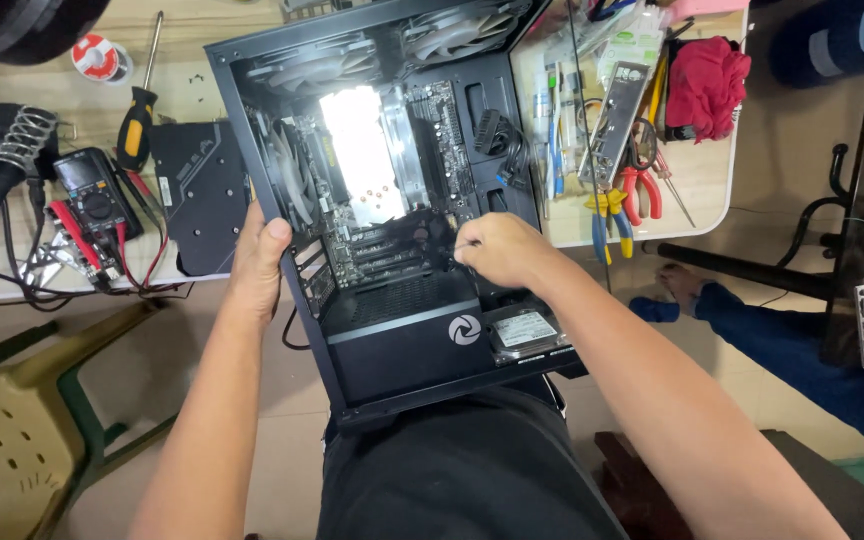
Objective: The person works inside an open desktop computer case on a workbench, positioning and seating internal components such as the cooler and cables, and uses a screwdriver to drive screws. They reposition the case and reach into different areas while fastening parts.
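An open black computer case (407, 345) lies tilted between the desk edge and my lap, with the motherboard (372, 190), a shiny cooler and several fans showing inside. My left hand (260, 262) grips the case's left rim. My right hand (500, 250) reaches inside near the lower edge of the motherboard, fingers pinched together on something small that I cannot make out. A drive (525, 330) sits in the case's lower right corner.
On the desk left of the case lie a black graphics card (200, 190), a multimeter (94, 205) with red leads and a screwdriver (137, 125). Pliers (637, 190), a metal plate and a red cloth (707, 85) lie at right. A yellow-green plastic chair (22, 440) stands lower left. Another person's foot (677, 285) is at right.
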